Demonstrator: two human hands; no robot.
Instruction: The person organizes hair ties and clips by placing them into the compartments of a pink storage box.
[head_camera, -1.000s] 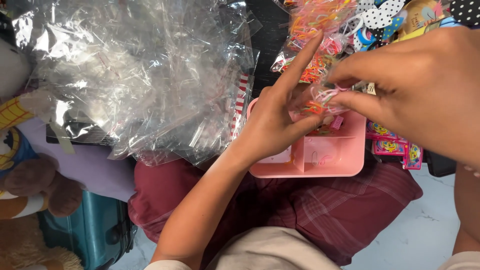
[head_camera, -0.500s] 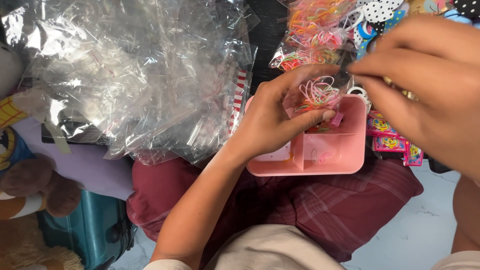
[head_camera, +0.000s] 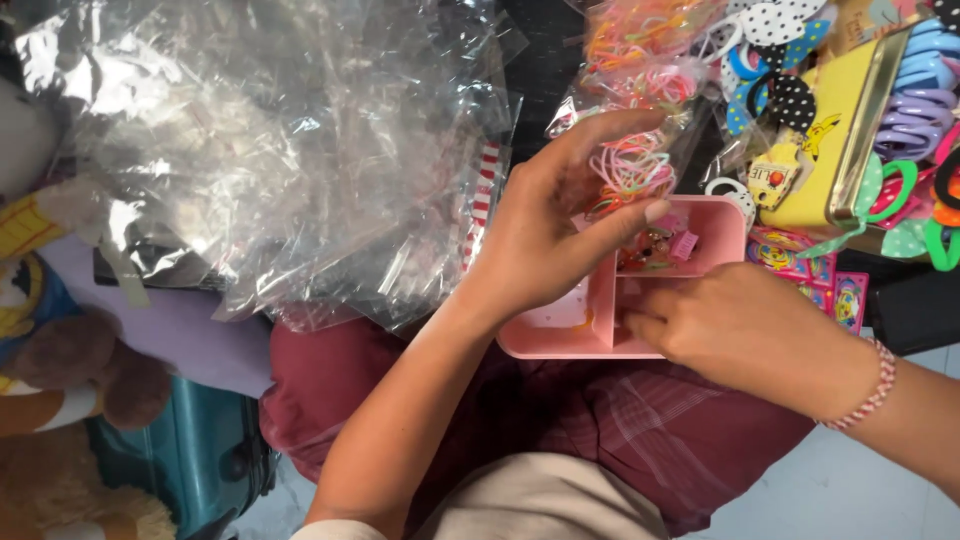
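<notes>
A heap of clear plastic bags (head_camera: 290, 150) fills the upper left; at centre the left hand (head_camera: 545, 235) pinches 1 packet of hair bands (head_camera: 630, 170) just above the pink tray (head_camera: 715, 225); the right hand (head_camera: 740, 325), fingers curled together, presses the tray's near compartment.

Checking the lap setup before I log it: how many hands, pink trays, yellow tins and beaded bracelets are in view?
Hands: 2, left hand and right hand
Pink divided tray: 1
Yellow tin: 1
Beaded bracelet: 1
Total: 5
</notes>
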